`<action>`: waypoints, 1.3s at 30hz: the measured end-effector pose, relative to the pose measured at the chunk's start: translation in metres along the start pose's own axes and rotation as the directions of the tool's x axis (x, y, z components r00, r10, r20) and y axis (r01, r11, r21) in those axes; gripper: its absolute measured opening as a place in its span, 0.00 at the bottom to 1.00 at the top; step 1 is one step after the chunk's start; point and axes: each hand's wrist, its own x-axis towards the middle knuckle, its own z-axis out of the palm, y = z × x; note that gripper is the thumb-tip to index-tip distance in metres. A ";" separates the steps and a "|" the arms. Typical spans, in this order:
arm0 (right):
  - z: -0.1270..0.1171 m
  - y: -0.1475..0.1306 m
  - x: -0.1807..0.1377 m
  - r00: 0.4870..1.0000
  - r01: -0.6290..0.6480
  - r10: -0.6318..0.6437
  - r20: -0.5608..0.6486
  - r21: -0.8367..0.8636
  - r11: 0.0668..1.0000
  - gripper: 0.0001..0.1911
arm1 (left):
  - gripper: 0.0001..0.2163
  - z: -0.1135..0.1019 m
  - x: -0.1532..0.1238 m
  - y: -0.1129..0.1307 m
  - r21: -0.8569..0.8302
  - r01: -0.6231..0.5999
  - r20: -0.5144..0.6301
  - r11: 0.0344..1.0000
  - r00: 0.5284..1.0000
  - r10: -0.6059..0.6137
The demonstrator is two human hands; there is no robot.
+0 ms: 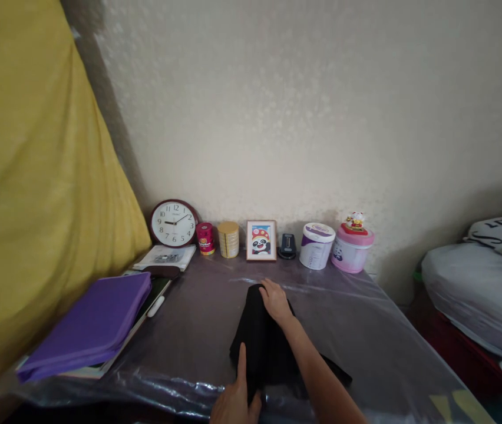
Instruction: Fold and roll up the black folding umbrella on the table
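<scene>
While my right hand [275, 301] lies open-fingered on the black cloth [264, 347] (gripping nothing), my left hand [234, 403] pins it with one outstretched finger.

the left hand [233, 405] was cut off at the wrist by the bottom edge. the right hand [275, 300] and its forearm covered part of the black cloth [257, 344]. print on the red tin [205, 238] and gold tin [228, 239] was too small to read.

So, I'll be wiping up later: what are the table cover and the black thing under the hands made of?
Table cover: seemingly thin clear plastic film, glossy, with wrinkles and bright glare streaks. Black thing under left hand and right hand: probably soft matte fabric; it folds and drapes without shine. Fibre unclear.
</scene>
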 end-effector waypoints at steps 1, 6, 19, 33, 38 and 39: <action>-0.005 0.006 -0.003 0.999 -0.040 0.040 -0.026 -0.004 0.999 0.16 | 0.36 -0.001 -0.001 0.000 -0.019 -0.014 -0.001 1.000 1.000 0.014; -0.036 0.040 -0.041 0.970 -0.214 0.212 -0.120 -0.007 0.977 0.17 | 0.35 -0.005 -0.009 0.003 -0.052 -0.041 -0.020 0.998 0.999 0.040; -0.055 0.019 -0.111 0.955 -0.286 0.292 -0.046 0.103 0.953 0.16 | 0.34 -0.001 -0.009 -0.001 -0.032 -0.059 -0.054 0.998 0.997 0.057; -0.072 -0.030 -0.117 0.940 -0.336 0.328 0.087 0.095 0.937 0.15 | 0.34 0.002 -0.007 -0.002 -0.033 -0.071 -0.054 0.997 0.996 0.069; -0.078 -0.036 -0.115 0.968 -0.252 0.249 -0.040 -0.186 0.950 0.14 | 0.34 -0.001 -0.008 -0.001 -0.031 -0.070 -0.039 0.997 0.997 0.069; -0.079 -0.035 -0.116 0.967 -0.254 0.251 -0.038 -0.193 0.948 0.14 | 0.34 0.000 -0.008 -0.001 -0.024 -0.070 -0.036 0.997 0.997 0.069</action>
